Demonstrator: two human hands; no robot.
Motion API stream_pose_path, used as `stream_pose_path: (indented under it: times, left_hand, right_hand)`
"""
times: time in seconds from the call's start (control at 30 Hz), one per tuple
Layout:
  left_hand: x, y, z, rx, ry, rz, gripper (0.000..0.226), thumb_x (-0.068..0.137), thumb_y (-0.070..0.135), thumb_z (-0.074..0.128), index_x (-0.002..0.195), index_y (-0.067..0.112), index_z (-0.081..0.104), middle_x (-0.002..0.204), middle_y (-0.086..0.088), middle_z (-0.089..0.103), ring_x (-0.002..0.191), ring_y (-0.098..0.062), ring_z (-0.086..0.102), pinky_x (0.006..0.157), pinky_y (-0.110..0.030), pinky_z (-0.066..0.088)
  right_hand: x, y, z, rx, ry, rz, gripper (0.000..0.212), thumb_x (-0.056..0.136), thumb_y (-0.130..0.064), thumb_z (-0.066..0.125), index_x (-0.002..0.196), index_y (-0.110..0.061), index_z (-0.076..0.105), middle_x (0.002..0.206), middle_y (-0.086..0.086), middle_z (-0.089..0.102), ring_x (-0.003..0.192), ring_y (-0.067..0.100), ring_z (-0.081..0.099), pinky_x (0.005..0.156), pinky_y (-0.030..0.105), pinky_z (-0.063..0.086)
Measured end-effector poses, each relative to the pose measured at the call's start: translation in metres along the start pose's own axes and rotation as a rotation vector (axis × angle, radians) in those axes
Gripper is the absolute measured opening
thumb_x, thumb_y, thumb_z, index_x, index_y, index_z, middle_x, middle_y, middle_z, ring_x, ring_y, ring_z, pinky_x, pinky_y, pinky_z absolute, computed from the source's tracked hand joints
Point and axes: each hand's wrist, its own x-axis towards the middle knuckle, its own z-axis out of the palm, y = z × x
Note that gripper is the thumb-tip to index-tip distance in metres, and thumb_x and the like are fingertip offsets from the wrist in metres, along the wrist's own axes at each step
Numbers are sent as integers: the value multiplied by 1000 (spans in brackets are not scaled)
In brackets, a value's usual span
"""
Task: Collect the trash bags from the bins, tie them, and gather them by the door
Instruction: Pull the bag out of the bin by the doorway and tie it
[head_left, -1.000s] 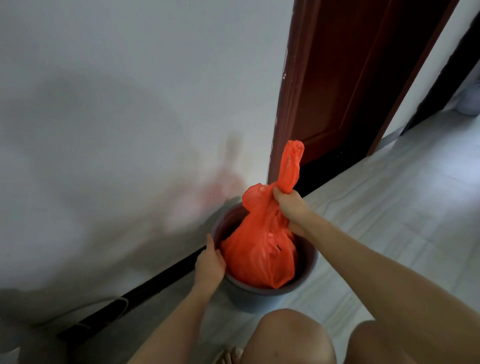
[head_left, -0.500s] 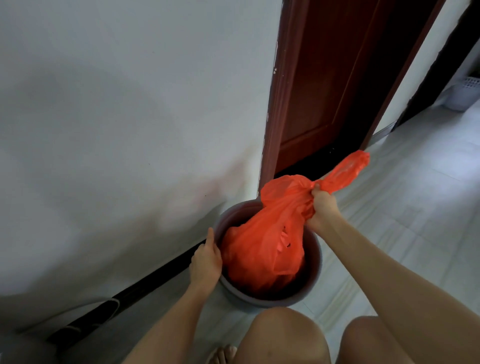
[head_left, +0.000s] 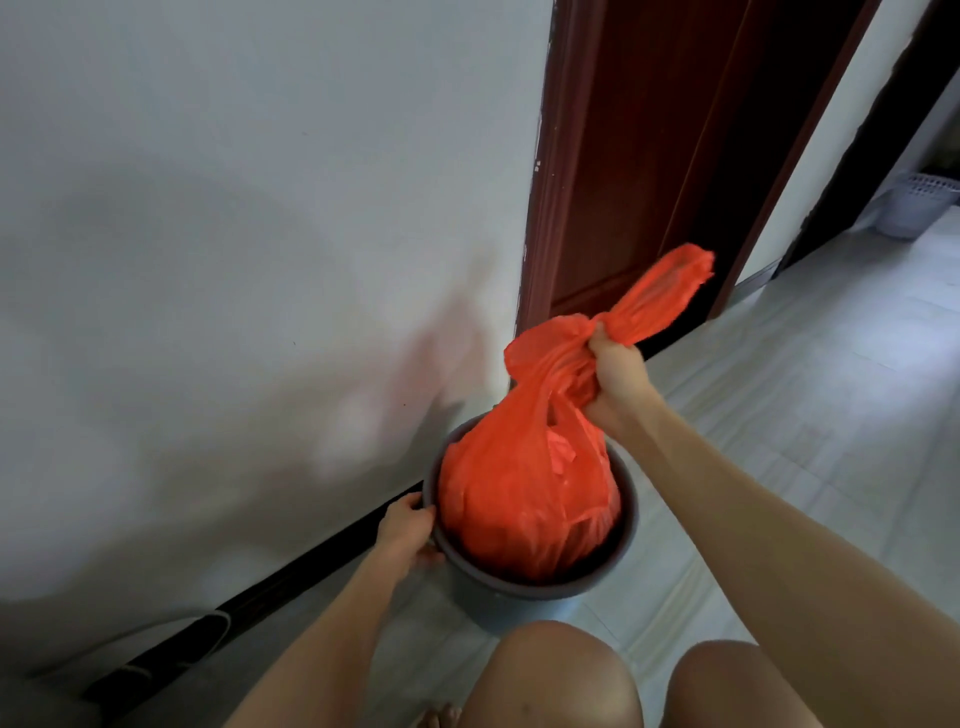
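White wall (head_left: 234, 234) fills the upper left of the frame, with a dark red door (head_left: 660, 156) in its frame at upper centre and pale floor tiles (head_left: 831, 389) running down the right side; far off in the upper right corner a pale slatted basket (head_left: 917, 202) stands in another doorway, and whether it holds a bag to collect I cannot tell. At lower centre a grey bin (head_left: 530, 587) sits on the floor against the skirting, and the orange trash bag (head_left: 524, 493) bulges out of it, its bottom apparently still down inside the rim. The bag's mouth is gathered into a neck that points toward the door, but I see no knot, so the tying looks not yet done. The right hand (head_left: 618, 374) is clenched tight around that neck, the loose end flaring out past the fist. The left hand (head_left: 408, 535) is curled on the bin's left rim, seemingly bracing it. By my reading the task is early: this bag is bunched and part-way lifted, while freeing it, knotting it, fetching any others and gathering them by the door all remain
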Motion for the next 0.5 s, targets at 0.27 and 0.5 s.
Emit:
stream_pose_path:
  times: [0.27, 0.5]
  left_hand:
    - [-10, 24, -17, 28, 107, -124, 27, 95, 13, 43, 118, 0, 49, 96, -16, 51, 74, -28, 49, 68, -37, 44]
    - [-47, 105, -3, 381, 205, 234, 40, 93, 21, 47, 124, -3, 54, 127, -26, 56, 121, -37, 52, 99, -36, 41]
  right_hand:
    - [-9, -62, -15, 136, 87, -115, 27, 98, -29, 40, 88, -13, 60, 54, -3, 69, 49, 11, 67, 44, 22, 52]
    - [-35, -108, -1, 157, 5, -192, 19, 97, -26, 43, 92, -15, 58, 54, -8, 70, 48, 5, 66, 46, 20, 54]
